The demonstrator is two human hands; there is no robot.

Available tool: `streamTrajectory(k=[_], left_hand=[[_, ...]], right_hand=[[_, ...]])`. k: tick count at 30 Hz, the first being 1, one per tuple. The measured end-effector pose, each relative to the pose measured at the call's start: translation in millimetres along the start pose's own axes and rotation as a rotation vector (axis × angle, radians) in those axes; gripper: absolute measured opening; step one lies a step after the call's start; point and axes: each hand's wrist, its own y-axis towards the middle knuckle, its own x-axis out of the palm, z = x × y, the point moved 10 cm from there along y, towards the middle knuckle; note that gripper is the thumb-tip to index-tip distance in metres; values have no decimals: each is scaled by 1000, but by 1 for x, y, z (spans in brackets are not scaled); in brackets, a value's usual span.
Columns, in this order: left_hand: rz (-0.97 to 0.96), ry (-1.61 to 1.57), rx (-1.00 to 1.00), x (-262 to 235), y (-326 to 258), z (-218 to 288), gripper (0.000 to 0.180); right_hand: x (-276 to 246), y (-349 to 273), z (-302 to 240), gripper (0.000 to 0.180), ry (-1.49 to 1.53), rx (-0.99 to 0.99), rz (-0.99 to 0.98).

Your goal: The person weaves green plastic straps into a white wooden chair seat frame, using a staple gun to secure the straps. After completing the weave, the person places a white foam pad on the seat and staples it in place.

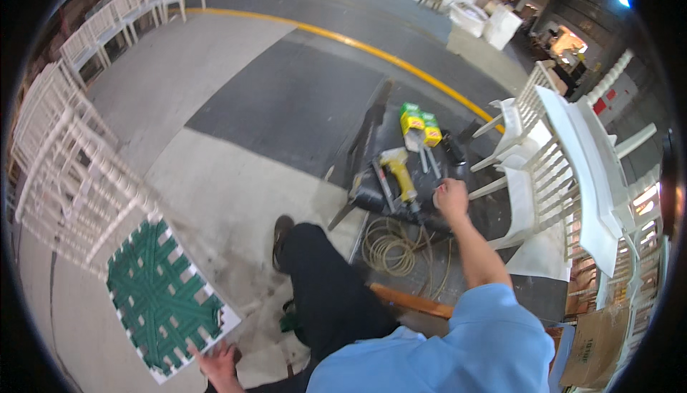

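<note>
At the green-webbed seat (166,294), left hand (219,366); near yellow tool (401,176), right hand (451,197).

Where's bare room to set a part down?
Pale floor between green-webbed seat and black table; also the dark floor panel, this side of the yellow line. Table's crowded: boxes, yellow tool, right hand at its near right. Coiled hose clutters the near side.

Black table (386,132): yellow staple gun (400,174), green-yellow boxes (431,132).
</note>
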Motion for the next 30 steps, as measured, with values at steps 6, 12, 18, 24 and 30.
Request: streamTrajectory(k=[6,12,18,24,30], left_hand=[[-39,-180,179,37,7,27,80],[-39,-178,154,51,11,-25,67],[-206,-256,-22,75,-25,-95,69],[-27,-48,-115,49,-53,-113,69],[-297,628,-333,22,-56,-103,61]], right_hand=[[30,-54,-243,38,705,-422,-160],[72,-218,-486,54,901,-804,-534],[148,-306,-496,74,587,-614,-1079],[142,-322,-491,80,319,-724,-1194],[98,-313,-506,76,377,-769,-960]])
